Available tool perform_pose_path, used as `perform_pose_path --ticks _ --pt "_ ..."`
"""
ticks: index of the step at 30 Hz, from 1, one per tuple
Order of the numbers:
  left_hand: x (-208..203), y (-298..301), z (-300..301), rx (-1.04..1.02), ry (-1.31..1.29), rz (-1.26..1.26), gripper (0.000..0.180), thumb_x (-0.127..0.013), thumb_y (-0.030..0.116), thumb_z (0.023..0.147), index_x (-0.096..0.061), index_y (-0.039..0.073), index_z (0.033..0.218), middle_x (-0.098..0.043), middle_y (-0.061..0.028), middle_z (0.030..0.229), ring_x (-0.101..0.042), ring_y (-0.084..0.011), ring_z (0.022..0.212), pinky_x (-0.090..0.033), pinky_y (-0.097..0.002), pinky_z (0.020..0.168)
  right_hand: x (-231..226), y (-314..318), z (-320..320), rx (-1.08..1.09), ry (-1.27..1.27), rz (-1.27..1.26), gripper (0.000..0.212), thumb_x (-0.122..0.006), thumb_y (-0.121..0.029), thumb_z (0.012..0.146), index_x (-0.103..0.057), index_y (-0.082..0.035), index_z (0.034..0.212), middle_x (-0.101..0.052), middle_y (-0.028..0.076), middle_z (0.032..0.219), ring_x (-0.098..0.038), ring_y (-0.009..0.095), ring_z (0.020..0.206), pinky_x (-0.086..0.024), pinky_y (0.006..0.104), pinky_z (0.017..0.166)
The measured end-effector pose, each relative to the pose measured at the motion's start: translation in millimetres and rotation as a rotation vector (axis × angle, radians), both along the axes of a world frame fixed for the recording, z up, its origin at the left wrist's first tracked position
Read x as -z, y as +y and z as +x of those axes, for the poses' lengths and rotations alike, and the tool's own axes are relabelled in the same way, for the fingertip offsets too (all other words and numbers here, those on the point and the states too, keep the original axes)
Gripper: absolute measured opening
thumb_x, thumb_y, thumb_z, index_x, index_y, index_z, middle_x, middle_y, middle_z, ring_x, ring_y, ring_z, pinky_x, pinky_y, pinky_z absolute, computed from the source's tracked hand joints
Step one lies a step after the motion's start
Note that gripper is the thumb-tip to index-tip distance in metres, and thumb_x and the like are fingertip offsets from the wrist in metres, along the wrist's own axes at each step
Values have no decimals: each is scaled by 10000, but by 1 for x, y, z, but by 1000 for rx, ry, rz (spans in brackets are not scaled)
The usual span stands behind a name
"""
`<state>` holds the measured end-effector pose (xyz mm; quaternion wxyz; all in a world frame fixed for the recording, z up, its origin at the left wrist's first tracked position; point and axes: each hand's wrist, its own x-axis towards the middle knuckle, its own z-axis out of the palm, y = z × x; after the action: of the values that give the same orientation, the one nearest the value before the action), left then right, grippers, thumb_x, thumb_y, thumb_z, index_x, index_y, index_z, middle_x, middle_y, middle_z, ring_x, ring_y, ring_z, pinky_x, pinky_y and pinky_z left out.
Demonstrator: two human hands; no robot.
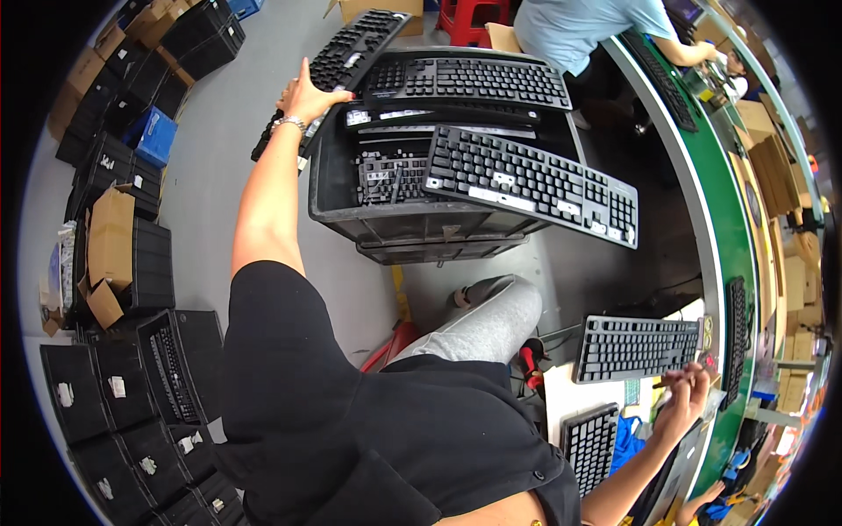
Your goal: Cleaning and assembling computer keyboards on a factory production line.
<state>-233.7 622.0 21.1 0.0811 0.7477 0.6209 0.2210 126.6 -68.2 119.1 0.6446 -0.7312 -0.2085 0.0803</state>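
Observation:
My left hand (311,98) is wrapped across a black keyboard (358,48) that slants over the left corner of a black plastic bin (386,215). Another keyboard (478,81) lies along the bin's far rim. A third keyboard (535,184), with pale patches among its keys, rests aslant over the near right rim. More keyboards are piled inside the bin. At lower right, my right hand (684,403) is closed on a small dark thing, too blurred to name. It is beside a dark keyboard (636,348) on the work surface.
A further keyboard (589,447) lies near my right forearm. Along the right runs a green-topped bench (732,228), where a person in a light blue shirt (579,31) works. Black crates (96,386) and an open cardboard box (110,237) stand on the left. A red stool (469,19) is behind the bin.

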Motion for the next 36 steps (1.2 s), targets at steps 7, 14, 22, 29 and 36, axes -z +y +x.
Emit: perform_pose_path --ticks 7,14,22,29,36 --pt "-4 1 12 -3 151 -113 1271 -808 654 567 -215 137 1565 -448 -297 1404 -413 -447 1317 -304 -526 1052 -35 183 -7 -483 179 -211 309 -436 29 820 -624 -15 1061 -573 45 861 -541 127 688 -386 199 613" --pt "11 11 23 -30 387 81 1185 -821 602 609 -262 139 1545 -447 -299 1380 -404 -481 1295 -275 -607 1049 -11 291 -35 -673 292 -190 242 -486 17 841 -667 -20 997 -609 31 834 -503 86 648 -388 188 607" --pt "18 -42 131 859 121 376 759 -768 347 802 -436 141 1452 -377 -205 1504 -365 -356 1399 -314 -412 1150 -3 280 -42 -722 345 -340 217 -520 33 845 -676 -13 988 -635 43 861 -499 74 653 -412 181 619" --pt "18 1 243 823 212 87 1145 -843 561 575 -324 190 1525 -356 -195 1509 -395 -385 1357 -326 -509 1118 1 232 -35 -598 388 -466 201 -536 31 848 -678 2 987 -645 50 834 -507 73 654 -426 179 613" --pt "0 19 300 820 548 -181 1326 -847 636 462 -229 230 1563 -372 -209 1501 -386 -410 1357 -319 -541 1104 7 165 -30 -419 463 -416 199 -547 25 846 -683 -1 989 -648 48 810 -510 68 645 -424 175 588"
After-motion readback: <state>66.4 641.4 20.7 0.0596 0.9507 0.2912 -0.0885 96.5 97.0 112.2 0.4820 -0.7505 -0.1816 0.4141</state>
